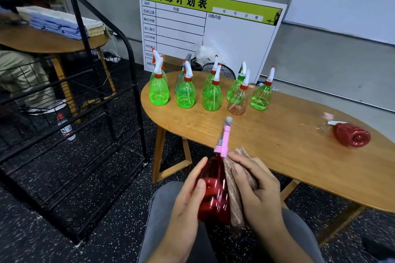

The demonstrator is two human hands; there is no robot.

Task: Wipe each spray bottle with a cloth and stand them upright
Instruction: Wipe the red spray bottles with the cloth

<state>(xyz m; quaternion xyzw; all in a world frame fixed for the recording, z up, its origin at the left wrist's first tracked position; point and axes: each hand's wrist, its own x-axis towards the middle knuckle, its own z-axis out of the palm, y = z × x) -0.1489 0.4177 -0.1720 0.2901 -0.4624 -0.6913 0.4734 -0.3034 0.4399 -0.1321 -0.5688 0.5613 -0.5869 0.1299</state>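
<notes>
Head view is showing the red translucent plastic spray bottle with a pink trigger head (213, 188) being held above the person's lap, just in front of the near edge of the oval wooden table (277, 145), nozzle pointing up and away and tilting slightly to the right.

Handling: the bottle appears empty or nearly so, so it is probably light. The thin plastic wall is likely flexing under pressure and is smooth, hence slippery. The bulbous lower body is the best place to take hold; the narrow neck and the trigger head offer poor control.

The left hand (188, 198) is gripping the lower body from the left side, with the thumb lying across the front of the bottle and the fingers wrapping behind it. The right hand (256, 188) is pressing the brown ribbed cloth (233, 190) against the right side of the bottle, with the fingers curling round the cloth and the thumb near the neck.

On the table, a group of green translucent spray bottles (186, 94) and one clear spray bottle (237, 102) are standing upright at the far side. A second red spray bottle (352, 134) is lying on its side near the right end, well apart from the group, and is judged as not yet wiped.
</notes>
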